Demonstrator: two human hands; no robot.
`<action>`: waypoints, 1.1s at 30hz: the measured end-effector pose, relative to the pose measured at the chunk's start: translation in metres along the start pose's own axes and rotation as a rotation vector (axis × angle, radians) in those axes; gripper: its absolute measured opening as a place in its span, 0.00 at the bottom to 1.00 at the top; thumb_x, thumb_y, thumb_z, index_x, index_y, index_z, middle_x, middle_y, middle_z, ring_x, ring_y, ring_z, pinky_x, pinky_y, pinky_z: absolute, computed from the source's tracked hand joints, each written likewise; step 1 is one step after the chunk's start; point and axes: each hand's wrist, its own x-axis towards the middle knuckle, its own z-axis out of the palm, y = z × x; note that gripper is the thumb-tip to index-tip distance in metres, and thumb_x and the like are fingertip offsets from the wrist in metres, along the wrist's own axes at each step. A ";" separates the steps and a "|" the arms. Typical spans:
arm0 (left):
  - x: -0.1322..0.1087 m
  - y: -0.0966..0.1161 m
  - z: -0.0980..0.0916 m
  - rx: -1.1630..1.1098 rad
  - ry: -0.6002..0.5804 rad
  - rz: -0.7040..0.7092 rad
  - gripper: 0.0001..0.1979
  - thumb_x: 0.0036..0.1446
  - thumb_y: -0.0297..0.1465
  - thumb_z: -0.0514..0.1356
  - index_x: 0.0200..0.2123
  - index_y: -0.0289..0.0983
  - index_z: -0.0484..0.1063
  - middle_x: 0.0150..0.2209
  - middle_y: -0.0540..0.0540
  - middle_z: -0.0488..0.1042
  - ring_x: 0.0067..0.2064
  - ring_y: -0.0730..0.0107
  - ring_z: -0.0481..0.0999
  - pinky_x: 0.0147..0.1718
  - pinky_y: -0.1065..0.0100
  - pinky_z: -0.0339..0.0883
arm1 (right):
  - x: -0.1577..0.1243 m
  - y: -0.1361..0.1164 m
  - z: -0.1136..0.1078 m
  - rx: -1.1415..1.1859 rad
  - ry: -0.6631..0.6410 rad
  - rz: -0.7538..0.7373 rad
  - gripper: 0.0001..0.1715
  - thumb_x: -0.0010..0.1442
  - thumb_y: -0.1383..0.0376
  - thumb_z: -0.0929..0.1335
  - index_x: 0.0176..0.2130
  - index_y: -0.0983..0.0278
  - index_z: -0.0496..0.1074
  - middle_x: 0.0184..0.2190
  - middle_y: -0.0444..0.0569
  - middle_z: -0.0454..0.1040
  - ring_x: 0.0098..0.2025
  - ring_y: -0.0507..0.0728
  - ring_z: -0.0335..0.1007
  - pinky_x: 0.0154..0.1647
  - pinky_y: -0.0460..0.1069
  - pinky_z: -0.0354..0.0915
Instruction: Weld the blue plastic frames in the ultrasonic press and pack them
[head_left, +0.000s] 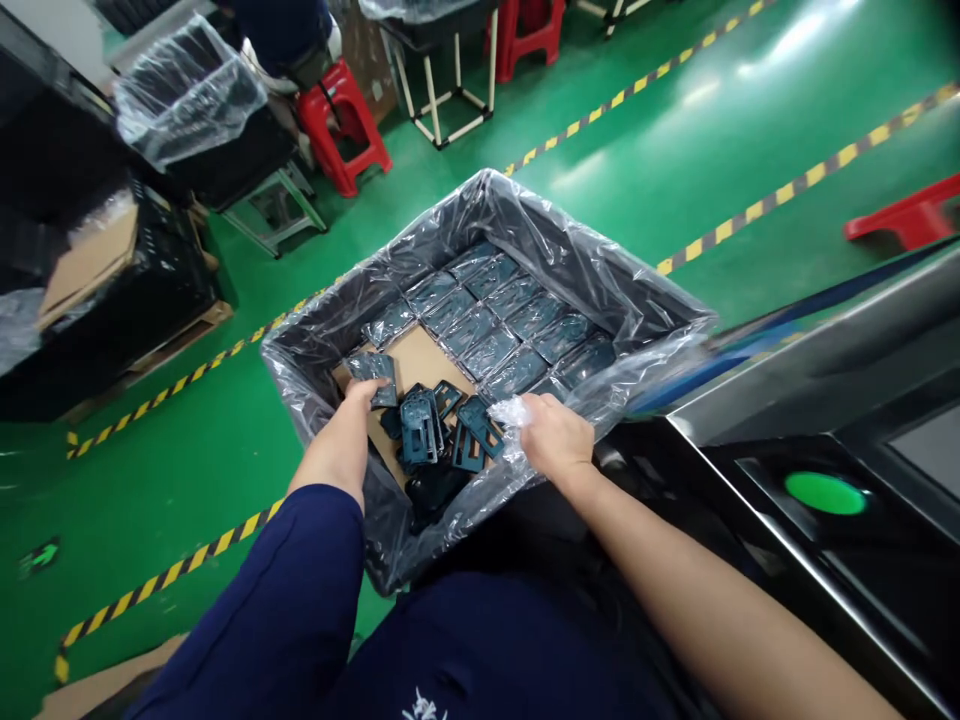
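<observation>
Your left hand (346,428) was curled, gripping a plastic-wrapped dark teal frame (373,378) by its edge, and your right hand (551,435) was pinched closed on a crumpled clear wrapper (508,413). Both worked just above a heap of loose bare frames (439,430) inside a plastic-lined bin (480,195), where neat rows of wrapped frames (487,310) lay on a cardboard sheet (424,360). Beside the bin stood a steel machine (787,370) with a green button (825,492)
</observation>
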 end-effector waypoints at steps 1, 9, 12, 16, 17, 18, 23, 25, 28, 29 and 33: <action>-0.007 0.002 0.000 -0.017 0.005 -0.020 0.18 0.58 0.38 0.63 0.47 0.33 0.71 0.43 0.42 0.77 0.40 0.66 0.78 0.40 0.61 0.73 | 0.000 0.000 0.000 0.001 0.006 -0.005 0.18 0.58 0.69 0.62 0.46 0.58 0.73 0.43 0.49 0.73 0.42 0.57 0.71 0.36 0.48 0.60; -0.081 0.019 -0.028 -0.140 0.106 0.121 0.31 0.44 0.38 0.72 0.50 0.36 0.68 0.50 0.39 0.75 0.50 0.57 0.76 0.49 0.62 0.67 | -0.001 0.002 -0.005 0.026 -0.039 -0.040 0.19 0.61 0.52 0.64 0.43 0.60 0.75 0.44 0.54 0.76 0.45 0.62 0.74 0.42 0.53 0.65; -0.120 0.023 -0.035 -0.211 0.063 0.329 0.35 0.41 0.38 0.74 0.53 0.38 0.67 0.48 0.43 0.76 0.49 0.58 0.76 0.50 0.63 0.67 | -0.002 0.002 -0.007 0.248 -0.019 0.018 0.26 0.56 0.43 0.66 0.38 0.61 0.76 0.40 0.55 0.78 0.46 0.66 0.74 0.47 0.57 0.65; -0.169 0.015 -0.030 -0.274 -0.025 0.619 0.38 0.40 0.41 0.73 0.55 0.38 0.66 0.48 0.42 0.75 0.51 0.53 0.75 0.53 0.57 0.66 | -0.006 -0.013 -0.001 0.844 0.026 0.072 0.25 0.59 0.48 0.65 0.44 0.64 0.76 0.39 0.54 0.79 0.45 0.62 0.75 0.47 0.54 0.67; -0.179 0.012 -0.026 -0.279 -0.046 0.647 0.38 0.40 0.40 0.73 0.55 0.38 0.66 0.48 0.41 0.75 0.51 0.53 0.75 0.54 0.56 0.66 | -0.008 -0.020 0.002 0.932 0.013 0.055 0.26 0.61 0.50 0.63 0.47 0.65 0.75 0.39 0.54 0.79 0.43 0.60 0.76 0.45 0.52 0.69; -0.188 0.008 -0.022 -0.286 -0.070 0.665 0.37 0.40 0.38 0.72 0.55 0.38 0.66 0.48 0.42 0.75 0.51 0.53 0.75 0.55 0.56 0.65 | -0.011 -0.027 0.007 0.979 -0.009 0.034 0.27 0.63 0.51 0.61 0.49 0.67 0.74 0.39 0.53 0.80 0.41 0.59 0.76 0.42 0.51 0.70; -0.210 -0.007 0.000 -0.393 -0.249 0.731 0.32 0.41 0.29 0.69 0.52 0.40 0.66 0.46 0.44 0.77 0.50 0.56 0.75 0.53 0.57 0.66 | -0.022 -0.047 0.028 1.006 -0.068 -0.047 0.21 0.61 0.56 0.62 0.42 0.68 0.75 0.34 0.54 0.79 0.35 0.58 0.77 0.37 0.51 0.71; -0.213 -0.010 0.004 -0.419 -0.269 0.722 0.29 0.41 0.27 0.68 0.50 0.39 0.68 0.43 0.44 0.78 0.48 0.57 0.76 0.52 0.57 0.67 | -0.025 -0.046 0.029 0.963 -0.045 -0.082 0.13 0.56 0.61 0.66 0.37 0.66 0.75 0.36 0.53 0.79 0.38 0.59 0.76 0.41 0.51 0.71; -0.214 -0.013 0.005 -0.442 -0.281 0.716 0.27 0.42 0.27 0.67 0.48 0.39 0.69 0.43 0.44 0.78 0.47 0.58 0.76 0.52 0.58 0.67 | -0.030 -0.041 0.027 0.867 0.020 -0.165 0.08 0.51 0.68 0.67 0.33 0.63 0.75 0.40 0.51 0.78 0.45 0.58 0.73 0.51 0.52 0.67; -0.214 -0.013 0.005 -0.449 -0.290 0.719 0.26 0.42 0.27 0.67 0.48 0.38 0.69 0.43 0.44 0.78 0.47 0.58 0.76 0.53 0.58 0.67 | -0.033 -0.039 0.026 0.823 0.052 -0.197 0.09 0.51 0.70 0.66 0.34 0.62 0.75 0.41 0.51 0.77 0.46 0.57 0.72 0.53 0.51 0.65; -0.214 -0.013 0.003 -0.463 -0.344 0.742 0.25 0.43 0.26 0.66 0.48 0.36 0.71 0.44 0.42 0.78 0.47 0.59 0.76 0.52 0.59 0.68 | -0.043 -0.036 0.028 0.622 0.212 -0.372 0.16 0.53 0.74 0.62 0.39 0.63 0.74 0.41 0.51 0.76 0.47 0.55 0.71 0.53 0.49 0.65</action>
